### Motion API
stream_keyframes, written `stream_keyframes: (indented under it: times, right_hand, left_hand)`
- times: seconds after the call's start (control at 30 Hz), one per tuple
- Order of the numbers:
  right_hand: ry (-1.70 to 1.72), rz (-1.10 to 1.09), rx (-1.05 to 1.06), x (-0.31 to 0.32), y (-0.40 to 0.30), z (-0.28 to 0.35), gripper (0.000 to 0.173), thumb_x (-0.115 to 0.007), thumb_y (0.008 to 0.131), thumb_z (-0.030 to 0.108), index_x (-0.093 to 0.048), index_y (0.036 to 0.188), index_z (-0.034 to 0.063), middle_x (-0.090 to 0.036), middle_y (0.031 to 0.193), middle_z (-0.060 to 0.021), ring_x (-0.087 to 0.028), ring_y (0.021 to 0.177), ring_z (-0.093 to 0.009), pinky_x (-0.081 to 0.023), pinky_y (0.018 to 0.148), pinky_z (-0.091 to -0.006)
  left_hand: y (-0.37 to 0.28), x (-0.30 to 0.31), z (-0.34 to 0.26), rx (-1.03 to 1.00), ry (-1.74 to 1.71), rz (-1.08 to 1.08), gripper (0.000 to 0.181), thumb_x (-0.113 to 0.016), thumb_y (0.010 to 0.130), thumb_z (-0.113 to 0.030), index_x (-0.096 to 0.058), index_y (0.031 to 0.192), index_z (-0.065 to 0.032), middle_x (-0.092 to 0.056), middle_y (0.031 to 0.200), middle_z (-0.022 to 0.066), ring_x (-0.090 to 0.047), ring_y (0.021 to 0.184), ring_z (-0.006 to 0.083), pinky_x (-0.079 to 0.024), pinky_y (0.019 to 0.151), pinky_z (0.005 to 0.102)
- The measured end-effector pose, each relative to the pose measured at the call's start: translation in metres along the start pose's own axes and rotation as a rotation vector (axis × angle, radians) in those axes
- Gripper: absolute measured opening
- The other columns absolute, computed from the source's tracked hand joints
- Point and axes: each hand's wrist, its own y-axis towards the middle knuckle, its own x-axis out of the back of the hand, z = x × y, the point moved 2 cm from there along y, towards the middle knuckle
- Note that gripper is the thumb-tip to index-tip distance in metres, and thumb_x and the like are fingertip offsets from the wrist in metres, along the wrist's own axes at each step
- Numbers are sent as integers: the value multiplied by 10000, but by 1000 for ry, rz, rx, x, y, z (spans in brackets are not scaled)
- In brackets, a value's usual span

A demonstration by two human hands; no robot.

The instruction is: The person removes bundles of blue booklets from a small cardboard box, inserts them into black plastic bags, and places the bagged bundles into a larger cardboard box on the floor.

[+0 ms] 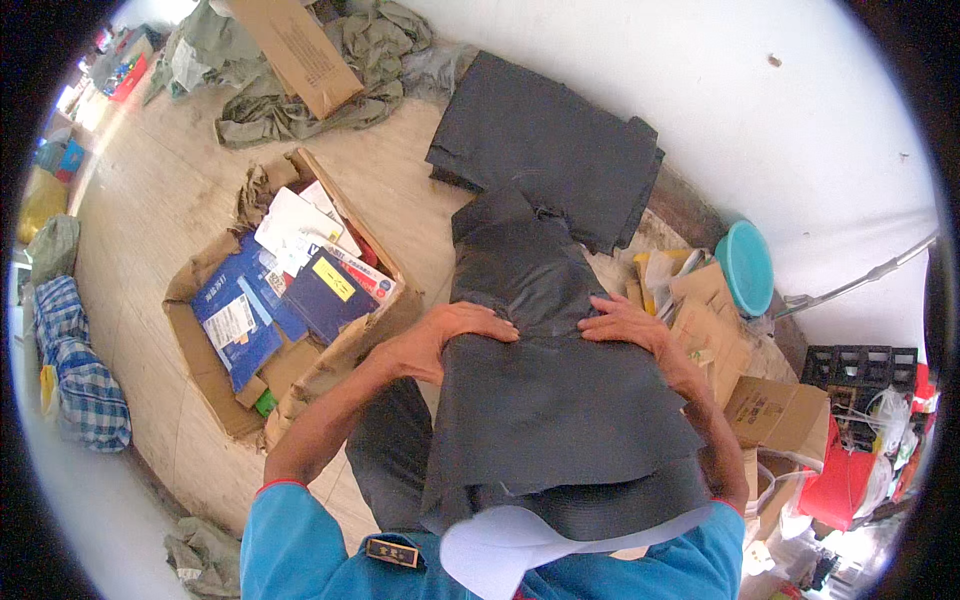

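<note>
A long stack of black sheet material [562, 405] lies lengthwise before me, its near end close to my chest. On its left edge rests my left hand [472, 330], fingers flat across the top and thumb down by the side. My right hand [626, 322] grips the opposite edge in the same way, fingertips pointing inward. Between the hands the material is creased and pinched narrower. Its far end meets a folded pile of black sheets [547, 135] on the floor. A ridged black layer and a pale curved sheet [495, 544] show at the near end.
An open cardboard box [202, 375] of books and packets stands on the left. Flattened cardboard [705, 322], a turquoise basin [745, 268] and a metal pole [862, 277] are along the right wall. Crumpled grey-green sacking [300, 120] lies far left, with a checked bag [86, 375] beyond the box.
</note>
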Motion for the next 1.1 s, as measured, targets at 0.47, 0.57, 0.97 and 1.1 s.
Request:
stream_keyframes:
  times: [0.47,0.57,0.97,1.1]
  right_hand:
    - [373,-470,-1060,-170,-102,-93,700,-872,676,241,-549,1266,47,-673,1051,-86,-636,922,-228,-499,840,-333]
    - [424,-205,-1371,-185,-115,-120,569,-868,667,273,-657,1136,29,-696,1022,-93,-645,946,-207,-504,826,-327]
    - [457,-20,-1528,-219,-111,-171,714,-885,599,352,-641,1135,-52,-692,1020,-108,-651,843,-219,-508,702,-306]
    - [645,-136,-1422,-212,-100,-171,739,-901,614,326,-621,1194,-38,-684,1090,-122,-657,946,-239,-517,813,-346]
  left_hand:
    - [-53,-190,140,1054,-573,-436,704,-892,594,-149,-606,1217,9,-660,1181,116,-600,1091,245,-454,982,371]
    - [-39,-179,110,968,-294,-447,847,-876,642,-328,-509,1310,43,-519,1352,210,-523,1223,301,-417,1038,396]
    - [-10,-175,155,1315,543,-833,996,-650,797,-627,-294,1430,55,-371,1412,319,-367,1304,467,-308,1082,526]
    - [-17,-181,177,1271,472,-938,1079,-662,761,-649,-234,1461,51,-333,1433,326,-342,1319,473,-292,1073,573]
